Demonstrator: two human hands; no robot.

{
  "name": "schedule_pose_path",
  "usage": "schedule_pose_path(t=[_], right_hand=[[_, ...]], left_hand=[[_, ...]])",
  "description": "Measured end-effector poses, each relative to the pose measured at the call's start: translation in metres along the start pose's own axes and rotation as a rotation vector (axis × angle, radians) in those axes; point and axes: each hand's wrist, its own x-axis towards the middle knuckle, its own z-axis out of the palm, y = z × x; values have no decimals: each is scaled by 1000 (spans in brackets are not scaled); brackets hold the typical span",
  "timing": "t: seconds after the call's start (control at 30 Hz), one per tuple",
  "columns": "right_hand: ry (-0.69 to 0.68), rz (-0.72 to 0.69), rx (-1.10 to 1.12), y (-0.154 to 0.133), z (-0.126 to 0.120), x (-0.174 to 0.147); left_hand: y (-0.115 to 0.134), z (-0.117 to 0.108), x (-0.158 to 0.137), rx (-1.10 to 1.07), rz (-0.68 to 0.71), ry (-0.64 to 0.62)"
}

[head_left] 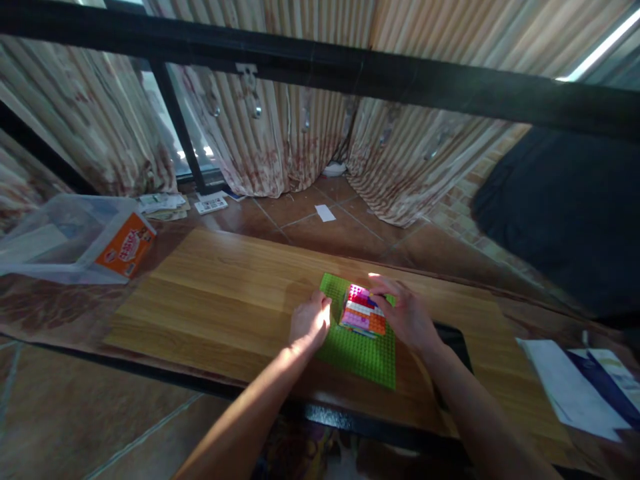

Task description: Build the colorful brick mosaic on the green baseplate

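Observation:
A green studded baseplate (pixel 357 360) lies on a wooden board. On it stands a low block of toy bricks (pixel 361 312) in rows of red, white, pink and orange. My right hand (pixel 407 313) is at the block's upper right corner, its thumb and fingers pinched at a small blue toy brick (pixel 372 301), mostly hidden by the fingertips. My left hand (pixel 311 321) rests over the baseplate's left edge, just left of the block. Its fingers are curled closed, and whatever they may hold is hidden.
The wooden board (pixel 225 287) spans the table. A clear plastic bin (pixel 65 247) with an orange label stands at the left, papers (pixel 570 387) at the right. A black flat object (pixel 454 343) lies beside my right forearm. A dark bar (pixel 320 63) crosses in front of curtains.

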Motion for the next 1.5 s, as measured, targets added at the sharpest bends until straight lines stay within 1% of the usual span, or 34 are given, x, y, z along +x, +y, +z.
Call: schedule_pose_path(t=[0.13, 0.3, 0.43, 0.57, 0.63, 0.73, 0.8, 0.83, 0.9, 0.97, 1.03, 1.1, 1.2, 1.4, 1.5], right_hand=[[-9, -5, -31, -5, -2, 5], [-39, 51, 4, -5, -1, 8], [16, 62, 10, -2, 4, 2], [107, 6, 47, 1, 13, -6], [143, -19, 66, 2, 16, -8], [173, -27, 102, 0, 11, -8], [208, -21, 127, -6, 3, -11], [227, -16, 142, -10, -2, -14], [235, -11, 179, -22, -11, -23], [179, -32, 231, -35, -18, -35], [117, -66, 275, -47, -22, -46], [57, -102, 308, -54, -22, -53], [20, -105, 341, -56, -22, -57], [52, -89, 367, -54, -22, -58], [50, -47, 367, -54, -20, -57]], left_hand=[[-1, 1, 1, -10, 37, 7], [-2, 0, 1, -1, 42, 14], [-3, -2, 4, -111, -10, 51], [-3, -7, 5, -273, -88, 71], [0, -8, -1, -452, -160, 81], [8, -10, -15, -917, -262, 53], [17, -12, -26, -1215, -294, -50], [23, -14, -31, -1330, -307, -117], [35, -17, -37, -1508, -323, -263], [48, -19, -42, -1623, -322, -400], [59, -20, -44, -1669, -319, -484], [68, -20, -46, -1676, -308, -524], [74, -17, -49, -1650, -287, -498], [76, -14, -51, -1556, -258, -453], [78, -15, -53, -1499, -252, -402]])
